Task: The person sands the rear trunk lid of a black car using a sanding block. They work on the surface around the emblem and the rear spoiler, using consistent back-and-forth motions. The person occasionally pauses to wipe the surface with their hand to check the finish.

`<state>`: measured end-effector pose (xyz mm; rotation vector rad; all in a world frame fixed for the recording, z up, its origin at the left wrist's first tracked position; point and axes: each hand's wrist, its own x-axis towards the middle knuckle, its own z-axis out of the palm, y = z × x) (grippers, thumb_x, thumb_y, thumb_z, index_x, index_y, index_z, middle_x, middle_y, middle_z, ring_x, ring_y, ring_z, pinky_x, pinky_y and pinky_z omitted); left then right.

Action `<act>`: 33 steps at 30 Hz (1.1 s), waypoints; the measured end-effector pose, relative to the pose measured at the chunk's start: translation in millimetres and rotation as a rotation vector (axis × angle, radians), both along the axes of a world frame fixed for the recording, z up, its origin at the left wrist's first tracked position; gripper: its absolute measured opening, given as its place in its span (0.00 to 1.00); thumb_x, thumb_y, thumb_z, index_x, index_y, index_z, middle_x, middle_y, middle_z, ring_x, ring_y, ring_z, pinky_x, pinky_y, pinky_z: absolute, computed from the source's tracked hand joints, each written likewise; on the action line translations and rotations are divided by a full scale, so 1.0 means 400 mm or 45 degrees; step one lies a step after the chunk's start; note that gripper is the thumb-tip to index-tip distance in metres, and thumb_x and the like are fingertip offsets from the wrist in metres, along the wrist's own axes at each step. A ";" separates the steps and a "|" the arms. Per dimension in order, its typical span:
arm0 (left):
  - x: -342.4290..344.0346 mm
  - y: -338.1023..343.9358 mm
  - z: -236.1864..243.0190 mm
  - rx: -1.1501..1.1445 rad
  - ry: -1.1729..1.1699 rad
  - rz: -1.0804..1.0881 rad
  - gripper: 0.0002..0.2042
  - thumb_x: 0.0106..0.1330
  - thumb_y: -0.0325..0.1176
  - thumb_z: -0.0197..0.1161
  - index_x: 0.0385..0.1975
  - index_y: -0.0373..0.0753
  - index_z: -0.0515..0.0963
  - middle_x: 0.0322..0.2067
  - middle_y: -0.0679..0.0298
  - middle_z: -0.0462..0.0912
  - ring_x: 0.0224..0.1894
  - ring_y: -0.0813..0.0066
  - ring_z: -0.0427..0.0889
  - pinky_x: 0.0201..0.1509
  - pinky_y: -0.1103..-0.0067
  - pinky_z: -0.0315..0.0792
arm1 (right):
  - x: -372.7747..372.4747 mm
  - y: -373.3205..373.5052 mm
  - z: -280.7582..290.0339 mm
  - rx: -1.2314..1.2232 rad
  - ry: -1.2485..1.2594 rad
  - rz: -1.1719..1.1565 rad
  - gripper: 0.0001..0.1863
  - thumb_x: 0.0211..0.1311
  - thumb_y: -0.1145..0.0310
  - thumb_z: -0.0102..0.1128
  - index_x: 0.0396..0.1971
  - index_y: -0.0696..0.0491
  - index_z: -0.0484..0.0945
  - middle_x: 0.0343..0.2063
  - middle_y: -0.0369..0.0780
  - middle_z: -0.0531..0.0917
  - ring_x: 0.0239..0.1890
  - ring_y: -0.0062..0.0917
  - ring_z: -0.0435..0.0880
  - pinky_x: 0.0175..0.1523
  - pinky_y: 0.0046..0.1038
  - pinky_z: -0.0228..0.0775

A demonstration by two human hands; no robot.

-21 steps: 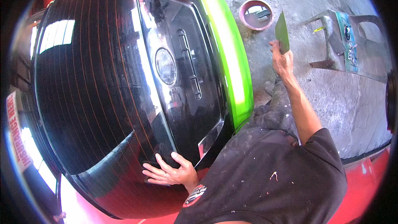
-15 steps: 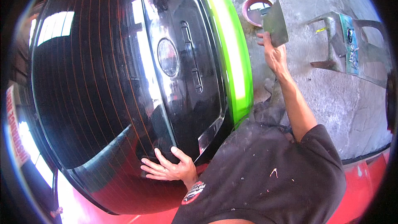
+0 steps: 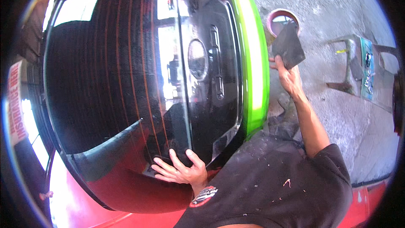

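My left hand (image 3: 183, 169) lies with fingers spread on the lower edge of the car's dark rear window (image 3: 97, 101), beside the seam with the black tailgate (image 3: 219, 114). My right hand (image 3: 290, 79) is stretched out past the bright green bumper (image 3: 256, 80). Its thumb and fingers grip a dark grey rectangular sheet, which looks like sandpaper (image 3: 289, 47). The sheet's far end overlaps the near rim of a round reddish bucket (image 3: 271, 20) holding liquid; whether they touch I cannot tell. The fingers beneath the sheet are partly hidden.
On the rough concrete floor (image 3: 325, 12) at the right stands a worn grey stool (image 3: 352, 61) with a blue printed packet (image 3: 366, 69) on it. Red bodywork (image 3: 367, 204) shows at the lower right. A sign (image 3: 16, 105) hangs at the far left.
The view has shifted, so the car and bucket appear farther right. The sheet in my right hand has tilted, its far end now leaning left over the bucket's rim. My left hand stays on the glass.
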<state>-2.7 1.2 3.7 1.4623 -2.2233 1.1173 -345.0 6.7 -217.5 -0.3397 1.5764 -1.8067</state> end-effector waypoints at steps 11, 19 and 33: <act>-0.011 0.006 0.016 0.020 0.020 0.023 0.24 0.66 0.48 0.63 0.57 0.42 0.78 0.71 0.41 0.61 0.74 0.34 0.54 0.73 0.38 0.40 | 0.003 -0.194 0.225 -0.511 -0.192 0.266 0.15 0.70 0.70 0.61 0.49 0.63 0.75 0.37 0.45 0.86 0.37 0.27 0.87 0.44 0.31 0.83; -0.010 0.011 0.017 0.018 -0.004 0.033 0.24 0.66 0.49 0.62 0.58 0.43 0.76 0.71 0.41 0.61 0.74 0.34 0.54 0.73 0.37 0.39 | -0.041 -0.292 0.307 -0.637 -0.280 0.199 0.21 0.71 0.65 0.62 0.57 0.58 0.69 0.42 0.44 0.83 0.35 0.26 0.87 0.36 0.28 0.83; -0.002 0.008 0.006 -0.020 -0.068 0.055 0.25 0.68 0.50 0.59 0.59 0.41 0.75 0.72 0.41 0.58 0.75 0.35 0.52 0.74 0.38 0.40 | -0.080 -0.340 0.260 -0.747 -0.162 0.317 0.22 0.63 0.72 0.68 0.54 0.59 0.73 0.40 0.41 0.84 0.37 0.24 0.85 0.42 0.28 0.81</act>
